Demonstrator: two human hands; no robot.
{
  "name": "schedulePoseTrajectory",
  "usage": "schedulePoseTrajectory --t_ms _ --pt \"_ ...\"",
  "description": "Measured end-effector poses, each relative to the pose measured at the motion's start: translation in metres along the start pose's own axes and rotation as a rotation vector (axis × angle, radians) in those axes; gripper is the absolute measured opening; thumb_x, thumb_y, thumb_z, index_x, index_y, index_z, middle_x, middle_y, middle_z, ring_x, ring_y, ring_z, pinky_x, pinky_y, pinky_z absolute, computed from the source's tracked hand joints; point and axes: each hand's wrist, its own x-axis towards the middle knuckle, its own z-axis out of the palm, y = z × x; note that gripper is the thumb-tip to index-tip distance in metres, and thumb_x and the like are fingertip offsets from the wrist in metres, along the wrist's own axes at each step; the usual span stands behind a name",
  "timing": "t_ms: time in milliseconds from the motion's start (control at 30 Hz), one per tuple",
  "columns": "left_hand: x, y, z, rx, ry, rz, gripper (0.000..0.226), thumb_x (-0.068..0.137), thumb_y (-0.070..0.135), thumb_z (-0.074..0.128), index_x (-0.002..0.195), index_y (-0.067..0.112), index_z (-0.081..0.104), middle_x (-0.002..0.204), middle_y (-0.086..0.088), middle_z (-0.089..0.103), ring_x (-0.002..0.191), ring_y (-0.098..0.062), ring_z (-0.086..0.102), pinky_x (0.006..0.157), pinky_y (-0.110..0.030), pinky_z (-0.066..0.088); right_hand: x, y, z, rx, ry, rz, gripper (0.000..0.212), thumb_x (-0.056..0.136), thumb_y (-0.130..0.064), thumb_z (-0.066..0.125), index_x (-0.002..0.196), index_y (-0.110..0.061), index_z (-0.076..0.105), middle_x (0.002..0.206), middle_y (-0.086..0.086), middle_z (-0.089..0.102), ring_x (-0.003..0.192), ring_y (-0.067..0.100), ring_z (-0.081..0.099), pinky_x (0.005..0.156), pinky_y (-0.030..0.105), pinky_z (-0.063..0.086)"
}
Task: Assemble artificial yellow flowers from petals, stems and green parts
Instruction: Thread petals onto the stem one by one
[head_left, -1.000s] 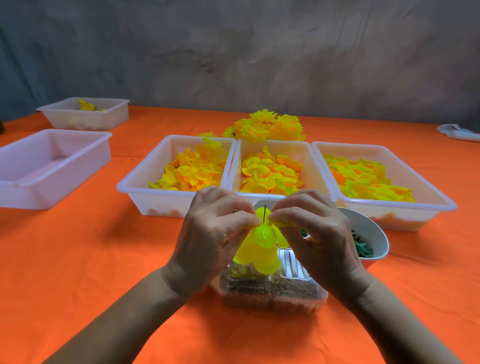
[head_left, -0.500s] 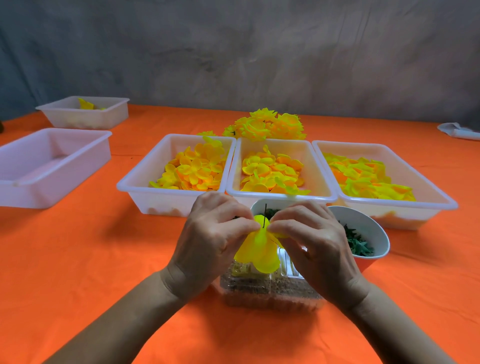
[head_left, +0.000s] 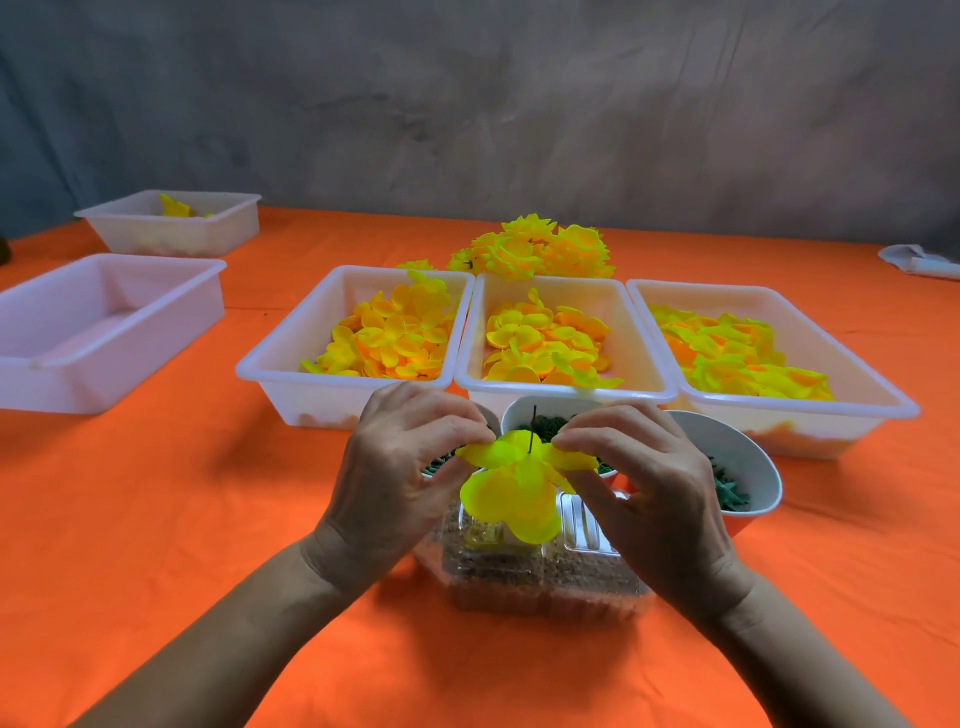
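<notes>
Left hand (head_left: 400, 467) and right hand (head_left: 639, 483) each pinching a side of yellow petal piece (head_left: 511, 488) threaded on thin dark stem (head_left: 532, 428), held between both hands above clear container (head_left: 540, 577), 3 petal trays (head_left: 270, 364) just beyond the fingers

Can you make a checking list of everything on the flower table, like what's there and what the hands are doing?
Surface: orange tablecloth, slightly creased.
Job's things: yellow petal piece on a thin dark stem; three white trays of petals; bowls of green parts; finished flowers behind.
Clutter: empty tray, far tray, clear plastic box, white object at far right.
Hands: left hand and right hand both pinch the petals.
Cables: nothing seen.
Surroundings: grey backdrop.
</notes>
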Motion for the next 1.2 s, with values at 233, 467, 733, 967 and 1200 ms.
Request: schedulePoseTrajectory --t_ms 233,467,733,967,1200 --pt "0.002 0.001 0.001 0.023 -0.008 0.032 0.018 0.080 0.021 0.065 0.085 0.007 0.074 0.088 -0.003 0.071 0.084 -0.022 0.061 0.078 -0.037 0.043 0.001 -0.002 0.000 0.014 -0.019 -0.013 0.012 0.085 -0.018 0.066 0.085 -0.009 0.073 0.088 0.001 0.069 0.081 0.022 0.060 0.067 0.038 0.048" --pt "0.004 0.001 0.006 0.065 -0.057 0.169 0.019 0.087 0.015 0.061 0.075 0.008 0.074 0.082 -0.002 0.069 0.077 -0.029 0.063 0.075 -0.044 0.045 0.002 -0.005 0.002 -0.020 -0.050 -0.079 0.018 0.088 -0.014 0.058 0.083 -0.008 0.074 0.082 0.005 0.068 0.077 0.027 0.059 0.067 0.037 0.046" --pt "0.003 -0.001 0.009 0.129 -0.097 0.280 0.018 0.086 0.011 0.062 0.071 0.006 0.073 0.081 -0.001 0.070 0.079 -0.026 0.064 0.077 -0.042 0.046 0.005 -0.009 -0.001 -0.144 -0.102 -0.174 0.027 0.090 -0.014 0.051 0.076 -0.009 0.074 0.079 0.004 0.068 0.076 0.027 0.063 0.068 0.036 0.046" --pt "-0.002 -0.003 0.008 0.161 -0.079 0.265 0.015 0.085 0.006 0.061 0.076 0.004 0.073 0.082 -0.004 0.070 0.078 -0.027 0.063 0.076 -0.041 0.048 -0.005 -0.007 0.000 -0.157 -0.068 -0.116 0.017 0.086 -0.006 0.059 0.079 -0.008 0.075 0.081 0.006 0.069 0.078 0.028 0.063 0.070 0.033 0.043" --pt "-0.015 -0.009 0.006 0.091 -0.045 0.100 0.021 0.085 0.007 0.055 0.076 -0.001 0.072 0.080 -0.009 0.069 0.072 -0.030 0.063 0.064 -0.041 0.050 -0.023 -0.005 0.005 -0.113 0.050 0.007 0.020 0.086 -0.003 0.054 0.083 -0.002 0.074 0.084 0.008 0.069 0.078 0.030 0.061 0.068 0.040 0.049"
